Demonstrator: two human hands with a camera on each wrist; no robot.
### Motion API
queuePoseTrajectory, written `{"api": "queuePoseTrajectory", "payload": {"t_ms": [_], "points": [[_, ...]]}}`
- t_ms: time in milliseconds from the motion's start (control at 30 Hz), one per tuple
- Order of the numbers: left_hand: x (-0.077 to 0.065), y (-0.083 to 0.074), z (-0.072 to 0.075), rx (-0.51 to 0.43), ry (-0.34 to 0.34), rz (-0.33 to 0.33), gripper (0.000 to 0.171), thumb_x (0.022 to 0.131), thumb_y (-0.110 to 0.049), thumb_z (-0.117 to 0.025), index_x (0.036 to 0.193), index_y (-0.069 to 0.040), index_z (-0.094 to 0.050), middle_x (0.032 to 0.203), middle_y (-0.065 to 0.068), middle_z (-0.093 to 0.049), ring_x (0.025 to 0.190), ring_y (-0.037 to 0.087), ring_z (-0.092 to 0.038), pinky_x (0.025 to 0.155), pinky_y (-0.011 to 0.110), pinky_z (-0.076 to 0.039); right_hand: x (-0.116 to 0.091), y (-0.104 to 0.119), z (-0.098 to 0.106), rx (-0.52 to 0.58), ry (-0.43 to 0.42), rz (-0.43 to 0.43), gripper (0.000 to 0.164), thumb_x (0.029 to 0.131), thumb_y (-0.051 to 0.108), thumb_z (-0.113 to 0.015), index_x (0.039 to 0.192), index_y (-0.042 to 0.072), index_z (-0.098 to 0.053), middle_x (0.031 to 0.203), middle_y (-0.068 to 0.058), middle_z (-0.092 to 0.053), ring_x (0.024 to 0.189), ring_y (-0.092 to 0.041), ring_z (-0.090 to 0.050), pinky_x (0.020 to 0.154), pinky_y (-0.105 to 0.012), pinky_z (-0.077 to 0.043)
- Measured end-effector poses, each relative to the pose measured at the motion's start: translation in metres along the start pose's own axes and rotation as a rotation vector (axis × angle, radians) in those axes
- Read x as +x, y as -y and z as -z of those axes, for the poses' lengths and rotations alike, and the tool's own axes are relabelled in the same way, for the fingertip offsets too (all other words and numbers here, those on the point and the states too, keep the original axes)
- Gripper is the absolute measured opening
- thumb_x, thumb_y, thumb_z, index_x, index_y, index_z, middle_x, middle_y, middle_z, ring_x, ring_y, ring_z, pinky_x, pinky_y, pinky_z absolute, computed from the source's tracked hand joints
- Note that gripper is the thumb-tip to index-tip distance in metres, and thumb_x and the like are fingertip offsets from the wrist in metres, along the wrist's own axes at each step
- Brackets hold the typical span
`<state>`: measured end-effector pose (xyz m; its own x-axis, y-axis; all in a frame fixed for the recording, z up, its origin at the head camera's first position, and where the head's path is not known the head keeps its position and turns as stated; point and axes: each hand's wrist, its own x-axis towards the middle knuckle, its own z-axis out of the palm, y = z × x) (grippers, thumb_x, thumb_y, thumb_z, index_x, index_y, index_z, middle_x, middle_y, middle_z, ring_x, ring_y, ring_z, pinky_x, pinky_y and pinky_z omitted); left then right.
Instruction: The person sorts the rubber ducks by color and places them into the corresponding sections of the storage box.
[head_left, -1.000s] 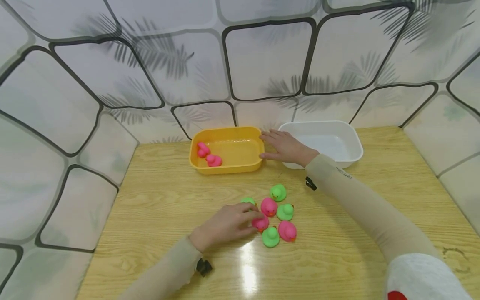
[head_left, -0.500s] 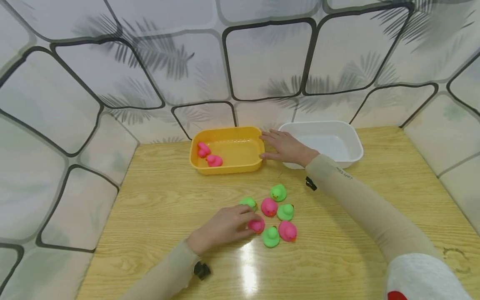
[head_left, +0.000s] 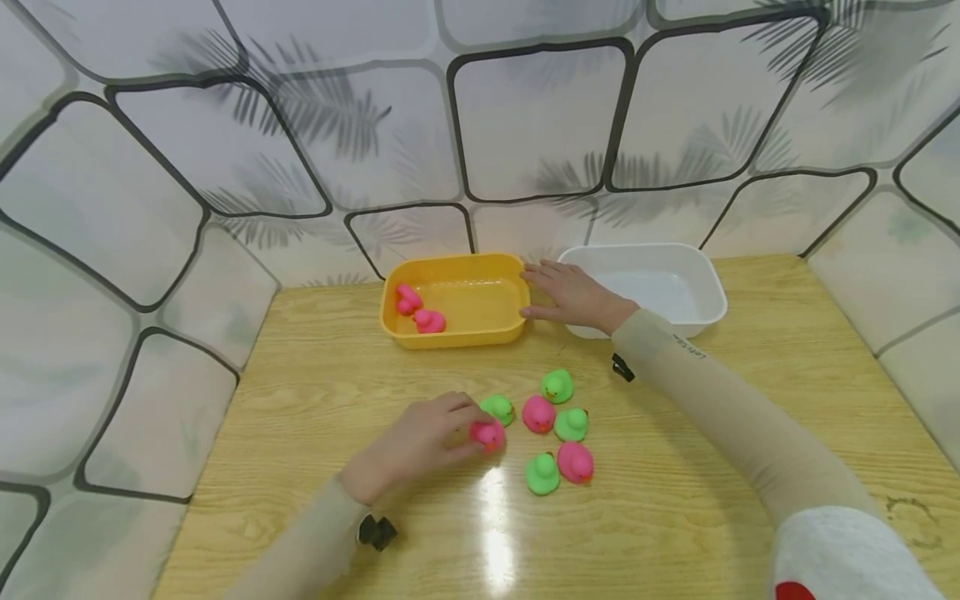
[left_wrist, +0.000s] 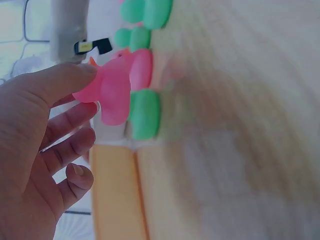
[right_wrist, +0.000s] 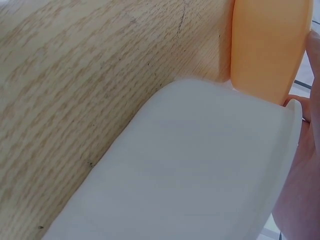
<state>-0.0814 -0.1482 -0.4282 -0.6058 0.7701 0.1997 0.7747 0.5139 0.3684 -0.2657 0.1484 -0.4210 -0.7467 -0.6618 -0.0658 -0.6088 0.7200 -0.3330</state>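
Pink rubbery toy duck: where is it just now?

On the near side of the bright green toy duck, at the left of the loose group. The left wrist view makes it look raised off the wood-grained table, though I can't tell how high.

And the fingers?

The left hand pinches it between thumb and fingertips, drawn in to the duck's width, the outer fingers loosely bent. The right hand grips nothing that I can see; its fingers are spread towards the right end of the yellow plastic tray, above the left part of the white plastic tray.

What could spoil things?

I'd worry about the pinch first: the duck is rounded and smooth, so a light hold could let it slip. Carried low, it might also knock the green one. And a push from the right hand could shift the yellow tray.

Any difference from half a second ago?

Yes, the pink duck and left hand are farther left, away from the near green duck. The right hand and both trays look unchanged.
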Motion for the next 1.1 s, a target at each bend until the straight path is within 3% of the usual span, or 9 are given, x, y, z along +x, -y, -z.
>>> {"api": "queuePoseTrajectory", "payload": {"t_ms": [500, 700, 1100], "points": [[0.021, 0.028, 0.044, 0.037, -0.042, 0.017, 0.030, 0.091, -0.020, -0.083, 0.117, -0.011, -0.074, 0.112, 0.001, -0.072, 0.096, 0.019, -0.068, 0.082, 0.033, -0.058, 0.000, -0.002, -0.001, 0.009, -0.011, -0.004, 0.079, 0.103, 0.050, -0.061, 0.161, 0.002, -0.035, 0.167, -0.020, -0.031, 0.156, -0.044, -0.022, 0.124, -0.061, -0.019], [0.031, 0.042, 0.056, 0.085, -0.039, 0.042, 0.030, 0.091, -0.021, -0.083, 0.117, -0.010, -0.074, 0.106, 0.002, -0.069, 0.087, 0.019, -0.062, 0.075, 0.033, -0.055, -0.001, -0.002, -0.002, 0.015, -0.015, -0.001, 0.077, 0.103, 0.050, -0.061, 0.160, 0.002, -0.037, 0.167, -0.019, -0.033, 0.156, -0.043, -0.022, 0.124, -0.062, -0.019], [0.057, 0.084, 0.084, 0.033, 0.004, 0.217, 0.030, 0.096, -0.021, -0.077, 0.120, -0.005, -0.072, 0.108, 0.008, -0.069, 0.088, 0.026, -0.062, 0.081, 0.043, -0.055, -0.002, 0.003, 0.002, 0.008, 0.000, -0.001, 0.078, 0.104, 0.049, -0.060, 0.161, 0.001, -0.035, 0.167, -0.020, -0.031, 0.156, -0.044, -0.022, 0.123, -0.062, -0.019]]}}
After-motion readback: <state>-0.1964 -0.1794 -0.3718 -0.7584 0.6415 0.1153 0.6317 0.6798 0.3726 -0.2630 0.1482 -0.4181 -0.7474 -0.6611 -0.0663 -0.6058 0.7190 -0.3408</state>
